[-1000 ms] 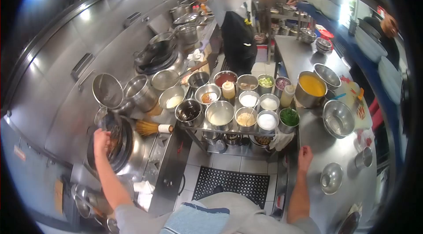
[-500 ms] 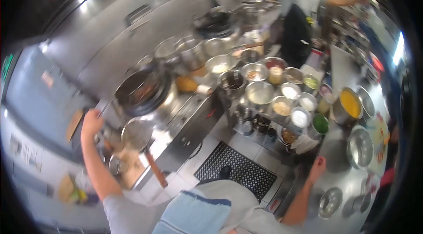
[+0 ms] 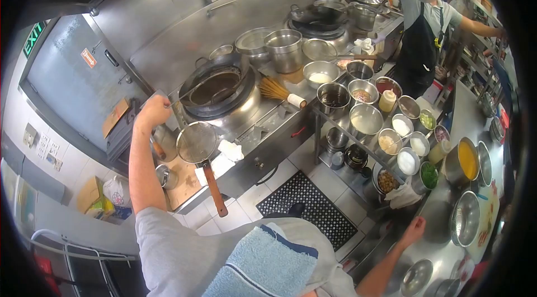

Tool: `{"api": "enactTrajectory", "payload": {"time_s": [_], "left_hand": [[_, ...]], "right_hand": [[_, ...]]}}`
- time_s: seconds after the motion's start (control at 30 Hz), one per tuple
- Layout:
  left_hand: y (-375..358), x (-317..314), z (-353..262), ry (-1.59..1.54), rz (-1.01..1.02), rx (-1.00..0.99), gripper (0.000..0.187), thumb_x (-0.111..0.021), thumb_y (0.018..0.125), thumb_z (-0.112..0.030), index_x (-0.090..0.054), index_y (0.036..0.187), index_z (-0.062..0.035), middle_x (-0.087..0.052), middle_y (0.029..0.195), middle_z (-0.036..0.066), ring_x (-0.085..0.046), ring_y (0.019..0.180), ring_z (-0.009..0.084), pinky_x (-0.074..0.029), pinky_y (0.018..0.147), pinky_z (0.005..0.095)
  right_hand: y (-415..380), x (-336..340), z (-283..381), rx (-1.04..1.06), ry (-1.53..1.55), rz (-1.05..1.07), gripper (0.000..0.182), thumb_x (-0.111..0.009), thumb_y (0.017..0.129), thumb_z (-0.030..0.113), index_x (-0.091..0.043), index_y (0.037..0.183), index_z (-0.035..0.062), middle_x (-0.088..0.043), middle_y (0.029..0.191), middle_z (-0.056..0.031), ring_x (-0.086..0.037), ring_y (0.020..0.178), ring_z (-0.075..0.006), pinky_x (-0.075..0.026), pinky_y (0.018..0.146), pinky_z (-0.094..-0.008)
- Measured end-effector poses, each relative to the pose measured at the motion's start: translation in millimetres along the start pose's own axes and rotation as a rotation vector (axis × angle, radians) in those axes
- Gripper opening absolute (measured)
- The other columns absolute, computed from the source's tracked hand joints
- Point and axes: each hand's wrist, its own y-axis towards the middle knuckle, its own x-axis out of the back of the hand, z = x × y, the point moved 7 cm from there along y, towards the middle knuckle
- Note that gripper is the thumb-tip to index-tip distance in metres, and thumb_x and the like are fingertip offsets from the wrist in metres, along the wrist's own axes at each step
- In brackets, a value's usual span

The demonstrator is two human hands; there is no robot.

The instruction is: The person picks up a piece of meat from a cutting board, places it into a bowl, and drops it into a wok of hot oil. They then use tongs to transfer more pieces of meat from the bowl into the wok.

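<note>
My left hand (image 3: 154,110) is closed around the end of a long thin metal wok utensil (image 3: 183,93), whose shaft reaches over the wok's near-left rim. Its working end cannot be made out. The dark wok (image 3: 208,69) sits on a round burner and holds something brown and shiny. Just below it, a wire strainer (image 3: 197,141) with a wooden handle lies across the counter edge. On the other side, my right hand (image 3: 413,231) hangs beside the steel counter with curled fingers and nothing visible in them. A steel bowl (image 3: 465,218) is close to it.
A bamboo brush (image 3: 274,89) lies right of the wok. Several containers of sauces and ingredients fill the rack, including a squeeze bottle (image 3: 387,100). A co-worker (image 3: 422,39) stands at the back right with arms spread. A perforated black mat (image 3: 307,210) covers the floor.
My view has turned, so the scene sits further right and appears sharper. The co-worker's arms are spread wider. My left hand stays at the wok's left side; my right hand remains by the counter.
</note>
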Motion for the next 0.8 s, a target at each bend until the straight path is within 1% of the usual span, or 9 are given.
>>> {"api": "enactTrajectory", "payload": {"time_s": [0.07, 0.17, 0.2, 0.33, 0.43, 0.53, 0.63, 0.67, 0.8], "left_hand": [[9.8, -14.3, 1.0, -0.011, 0.007, -0.012, 0.033, -0.063, 0.073, -0.012, -0.067, 0.104, -0.0031, -0.065, 0.106, 0.022, -0.062, 0.100, 0.0360, -0.050, 0.088, 0.0399], [19.4, -39.6, -8.6, -0.010, 0.093, 0.075, 0.032, -0.059, 0.072, -0.008, -0.067, 0.103, -0.0028, -0.065, 0.103, 0.024, -0.063, 0.098, 0.0372, -0.050, 0.087, 0.0408], [21.1, -47.9, -14.0, -0.010, 0.043, 0.005, 0.030, -0.057, 0.073, -0.006, -0.067, 0.101, -0.0022, -0.064, 0.104, 0.025, -0.062, 0.099, 0.0387, -0.049, 0.087, 0.0421], [33.8, -83.5, -12.8, -0.099, -0.069, 0.077, 0.026, -0.056, 0.074, -0.006, -0.068, 0.098, -0.0023, -0.063, 0.103, 0.027, -0.061, 0.101, 0.0401, -0.049, 0.088, 0.0432], [49.2, -98.7, -10.3, -0.150, -0.064, 0.125, 0.026, -0.056, 0.073, -0.004, -0.067, 0.097, -0.0017, -0.064, 0.102, 0.026, -0.060, 0.102, 0.0396, -0.049, 0.088, 0.0432], [60.1, -88.7, -9.5, -0.093, -0.077, 0.107, 0.026, -0.055, 0.073, -0.004, -0.067, 0.097, -0.0017, -0.064, 0.102, 0.026, -0.060, 0.102, 0.0391, -0.049, 0.088, 0.0437], [64.6, -57.6, -11.0, -0.066, -0.107, 0.064, 0.026, -0.055, 0.074, -0.004, -0.068, 0.096, -0.0015, -0.064, 0.101, 0.026, -0.061, 0.103, 0.0382, -0.049, 0.088, 0.0441], [60.6, -45.6, -16.0, -0.034, -0.080, 0.112, 0.028, -0.053, 0.075, -0.004, -0.067, 0.100, -0.0011, -0.064, 0.103, 0.025, -0.061, 0.102, 0.0381, -0.049, 0.088, 0.0443], [90.5, -57.6, -5.8, -0.039, -0.198, 0.150, 0.028, -0.053, 0.079, -0.007, -0.064, 0.103, 0.0011, -0.063, 0.106, 0.025, -0.061, 0.101, 0.0399, -0.050, 0.087, 0.0454]], "right_hand": [[-0.9, 1.9, 4.8, 0.000, -0.044, 0.005, 0.019, -0.057, 0.092, 0.017, -0.057, 0.095, -0.0014, -0.060, 0.081, -0.0074, -0.056, 0.076, -0.0146, -0.047, 0.072, -0.0292], [-1.9, 4.3, 9.1, -0.025, -0.097, -0.027, 0.019, -0.057, 0.092, 0.017, -0.058, 0.097, -0.0016, -0.061, 0.081, -0.0080, -0.056, 0.076, -0.0148, -0.047, 0.073, -0.0293], [-1.7, 4.7, 8.6, -0.012, -0.080, -0.030, 0.019, -0.057, 0.092, 0.017, -0.058, 0.097, -0.0016, -0.061, 0.081, -0.0082, -0.057, 0.076, -0.0150, -0.047, 0.073, -0.0294], [3.6, 3.6, -4.6, 0.009, -0.120, -0.015, 0.020, -0.057, 0.091, 0.017, -0.058, 0.097, -0.0017, -0.062, 0.083, -0.0090, -0.058, 0.076, -0.0161, -0.048, 0.073, -0.0296], [2.6, 5.7, -4.5, -0.006, -0.149, -0.014, 0.019, -0.057, 0.091, 0.016, -0.059, 0.096, -0.0016, -0.063, 0.083, -0.0092, -0.059, 0.076, -0.0166, -0.048, 0.073, -0.0297], [2.8, 6.3, 2.3, 0.004, -0.138, -0.035, 0.018, -0.057, 0.091, 0.016, -0.059, 0.096, -0.0014, -0.063, 0.084, -0.0095, -0.059, 0.076, -0.0168, -0.048, 0.073, -0.0299], [1.9, 4.4, 3.5, 0.017, -0.140, -0.051, 0.018, -0.057, 0.091, 0.016, -0.059, 0.096, -0.0013, -0.063, 0.083, -0.0101, -0.059, 0.076, -0.0174, -0.048, 0.073, -0.0302], [1.9, 4.1, 2.9, 0.021, -0.143, -0.053, 0.018, -0.057, 0.091, 0.016, -0.059, 0.096, -0.0013, -0.063, 0.083, -0.0103, -0.059, 0.076, -0.0176, -0.048, 0.073, -0.0303], [-0.3, 8.0, 12.5, -0.001, -0.155, -0.062, 0.017, -0.058, 0.090, 0.015, -0.059, 0.096, -0.0006, -0.063, 0.081, -0.0110, -0.059, 0.075, -0.0179, -0.048, 0.072, -0.0307]]}}
